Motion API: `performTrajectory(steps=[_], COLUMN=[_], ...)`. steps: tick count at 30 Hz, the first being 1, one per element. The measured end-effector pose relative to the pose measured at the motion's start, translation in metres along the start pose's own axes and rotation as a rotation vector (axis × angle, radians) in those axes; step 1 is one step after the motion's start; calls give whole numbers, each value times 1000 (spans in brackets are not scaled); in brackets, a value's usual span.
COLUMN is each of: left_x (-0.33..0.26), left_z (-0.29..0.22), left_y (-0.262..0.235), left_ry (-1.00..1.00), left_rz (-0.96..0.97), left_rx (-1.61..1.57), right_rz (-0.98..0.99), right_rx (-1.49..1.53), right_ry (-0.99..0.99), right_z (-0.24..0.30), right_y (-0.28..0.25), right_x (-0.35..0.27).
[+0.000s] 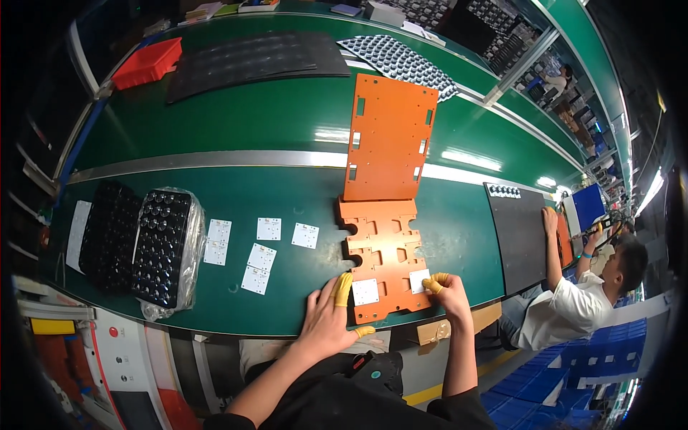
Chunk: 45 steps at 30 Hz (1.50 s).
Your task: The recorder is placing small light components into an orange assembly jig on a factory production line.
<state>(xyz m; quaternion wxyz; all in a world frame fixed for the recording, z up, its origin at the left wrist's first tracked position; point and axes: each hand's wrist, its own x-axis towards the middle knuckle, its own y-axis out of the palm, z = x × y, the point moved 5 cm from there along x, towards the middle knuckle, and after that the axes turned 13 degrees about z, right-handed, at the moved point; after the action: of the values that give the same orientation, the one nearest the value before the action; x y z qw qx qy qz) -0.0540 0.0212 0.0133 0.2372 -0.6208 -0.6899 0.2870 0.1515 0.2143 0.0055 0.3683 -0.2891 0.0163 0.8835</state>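
Note:
In front of me lies an orange jig [387, 247] with slots and round notches, its flat orange lid [392, 136] raised behind it. One white square circuit board [365, 292] sits at the jig's near left. My left hand [328, 315], with yellow finger cots, rests beside that board at the jig's left edge, thumb and forefinger spread apart. At the near right corner, my right hand [450, 295] pinches a second white circuit board [418, 281], which lies on or just over the jig. Several loose white circuit boards [262, 256] are spread on the green table to the left.
Black trays of round lenses [166, 247], one in clear plastic, stand at the left. Beyond are a red bin [148, 63], black sheets [251, 61] and a lens panel [398, 61]. A co-worker [580, 294] sits at the right beside a dark board [527, 236].

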Motion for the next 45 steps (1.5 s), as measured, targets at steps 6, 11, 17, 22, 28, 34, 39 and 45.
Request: performTrajectory(steps=[6, 11, 17, 22, 28, 34, 39, 45], left_x=[22, 23, 1, -33, -102, -143, -169, -204], left_z=[6, 9, 22, 31, 76, 70, 54, 46], left_y=[1, -5, -21, -54, -65, -59, -79, -88], left_ry=[7, 29, 26, 5, -166, -24, 53, -208], left_rz=[37, 95, 198, 191, -154, -261, -348, -558], left_rx=[44, -47, 6, 263, 446, 473, 441, 407], right_rz=[2, -5, 2, -142, -72, 536, 534, 237], right_rx=[47, 88, 171, 92, 357, -104, -385, -623], right_ry=[-29, -31, 11, -227, -544, -630, -990, -1205], right_z=[-9, -8, -24, -27, 63, 137, 202, 219], right_y=[2, 12, 38, 31, 100, 279, 379, 430], right_x=[1, -2, -23, -27, -37, -16, 19, 50])
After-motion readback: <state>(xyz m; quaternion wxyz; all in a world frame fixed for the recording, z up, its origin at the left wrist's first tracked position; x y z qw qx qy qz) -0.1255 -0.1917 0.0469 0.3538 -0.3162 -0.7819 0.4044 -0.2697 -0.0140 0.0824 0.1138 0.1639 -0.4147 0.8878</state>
